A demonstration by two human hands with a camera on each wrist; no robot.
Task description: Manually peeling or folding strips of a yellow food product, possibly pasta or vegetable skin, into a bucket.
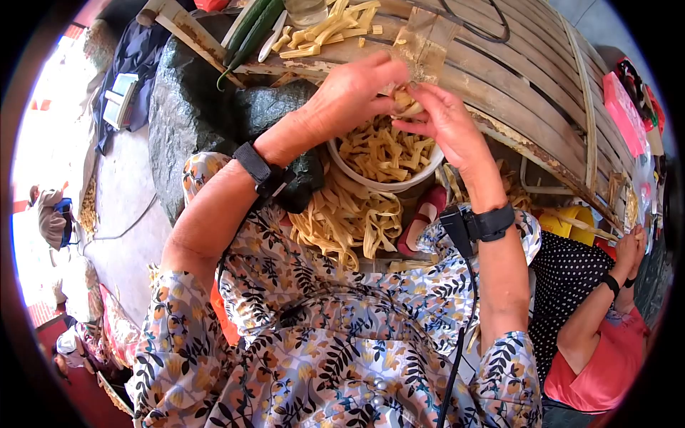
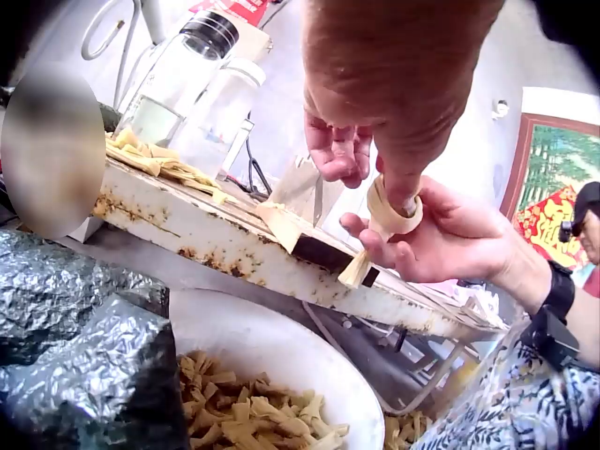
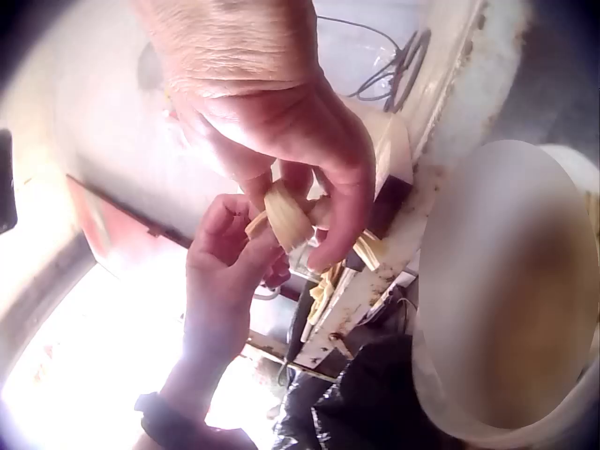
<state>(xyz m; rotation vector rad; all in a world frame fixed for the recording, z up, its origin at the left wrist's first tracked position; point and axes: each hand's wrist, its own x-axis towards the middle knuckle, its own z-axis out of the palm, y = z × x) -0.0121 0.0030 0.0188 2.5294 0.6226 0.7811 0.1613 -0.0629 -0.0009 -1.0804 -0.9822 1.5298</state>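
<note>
Both hands meet over a white tub (image 1: 408, 187) at the bench edge, working on one pale yellow flat strip (image 2: 398, 214) that looks like tofu skin. It is bent into a loop, and a free end hangs below. My right hand (image 1: 451, 127) holds the loop between thumb and fingers. From the other side my left hand (image 1: 357, 93) pinches at it, a fingertip inside the loop in the left wrist view. Knotted strips (image 1: 385, 151) fill much of the tub. Long loose strips (image 1: 346, 214) lie in a heap nearer my lap.
The slatted bench (image 1: 514, 93) with a rusty edge carries more strip pieces (image 1: 335, 28), green cucumbers (image 1: 253, 32), clear jars (image 2: 173, 89) and a black cable (image 1: 492, 36). Dark plastic sheeting (image 1: 178, 128) lies at the left. Another person (image 1: 599, 342) sits at the right.
</note>
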